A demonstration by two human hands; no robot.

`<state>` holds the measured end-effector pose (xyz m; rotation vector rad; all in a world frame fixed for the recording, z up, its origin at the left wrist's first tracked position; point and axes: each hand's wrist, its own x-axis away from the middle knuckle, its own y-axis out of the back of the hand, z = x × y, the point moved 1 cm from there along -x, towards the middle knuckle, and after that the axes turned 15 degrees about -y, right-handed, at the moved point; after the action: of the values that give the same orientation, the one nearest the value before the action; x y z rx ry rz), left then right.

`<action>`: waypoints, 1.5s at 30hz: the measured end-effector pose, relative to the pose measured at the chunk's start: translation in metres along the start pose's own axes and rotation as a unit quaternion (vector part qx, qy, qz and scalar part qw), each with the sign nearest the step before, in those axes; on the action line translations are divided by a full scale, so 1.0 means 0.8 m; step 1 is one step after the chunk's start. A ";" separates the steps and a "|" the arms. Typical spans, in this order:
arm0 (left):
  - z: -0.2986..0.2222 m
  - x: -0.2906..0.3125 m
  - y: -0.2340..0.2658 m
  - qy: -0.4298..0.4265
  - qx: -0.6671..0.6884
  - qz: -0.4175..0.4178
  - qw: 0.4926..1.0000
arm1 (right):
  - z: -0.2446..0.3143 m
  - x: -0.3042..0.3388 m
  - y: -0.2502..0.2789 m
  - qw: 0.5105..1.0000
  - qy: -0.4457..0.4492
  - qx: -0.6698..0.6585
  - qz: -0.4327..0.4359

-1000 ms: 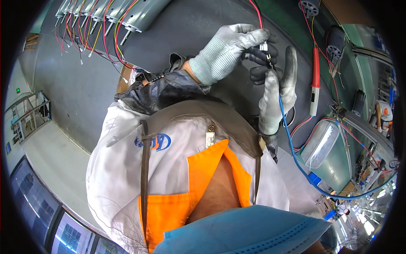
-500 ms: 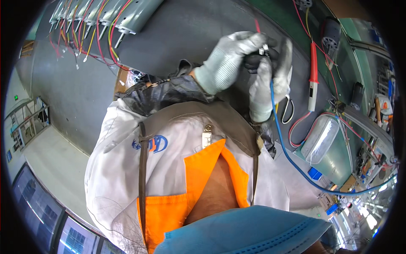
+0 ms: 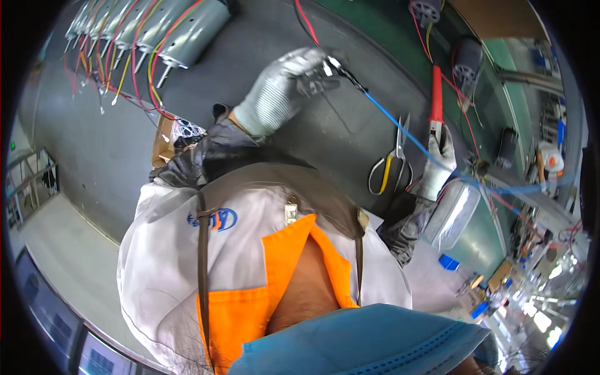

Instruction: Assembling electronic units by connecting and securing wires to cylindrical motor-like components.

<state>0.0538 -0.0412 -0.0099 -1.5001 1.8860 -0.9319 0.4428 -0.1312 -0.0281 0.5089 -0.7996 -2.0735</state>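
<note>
My left hand (image 3: 284,87), in a pale knitted glove with dark fingertips, is closed over the bench around wire ends. A red wire (image 3: 304,15) comes down into it from the top, with a dark wire alongside. Beside those fingertips is a small black clip (image 3: 351,76), from which a blue cable (image 3: 397,125) runs right. My right hand (image 3: 440,161), gloved too, wraps the pale lower end of a red test probe (image 3: 437,94) standing at the right. Left of this hand lie scissors (image 3: 399,150) with a yellow part on one handle.
Several grey cylindrical motors (image 3: 194,40) with red and yellow leads lie at the far left. Dark round motors (image 3: 467,65) sit at the far right. A clear-looking oblong container (image 3: 454,215) is near my right forearm. A cardboard box (image 3: 164,140) stands beside the left sleeve.
My hands have parted. The right one has left the clip and taken hold of the red probe. My left has shifted left, and the blue cable now stretches across to the right.
</note>
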 end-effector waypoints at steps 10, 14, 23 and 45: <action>-0.002 -0.003 -0.014 -0.007 0.004 0.006 1.000 | 0.161 -0.120 -0.096 0.932 -0.027 -0.150 0.329; 0.005 -0.005 -0.003 -0.047 0.081 0.071 0.993 | 0.187 -0.112 -0.098 0.944 -0.100 -0.026 0.314; 0.009 -0.001 0.007 -0.001 0.017 0.013 1.000 | 0.055 -0.005 0.005 0.997 0.001 0.056 0.046; -0.298 -0.025 0.081 -0.469 -0.857 -0.210 0.033 | 0.132 -0.020 -0.119 0.979 -0.007 0.058 0.198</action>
<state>-0.1647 0.0297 0.0836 1.5662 -0.2053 -2.2039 0.3353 -0.0377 -0.0176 0.3619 -0.9499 -1.6730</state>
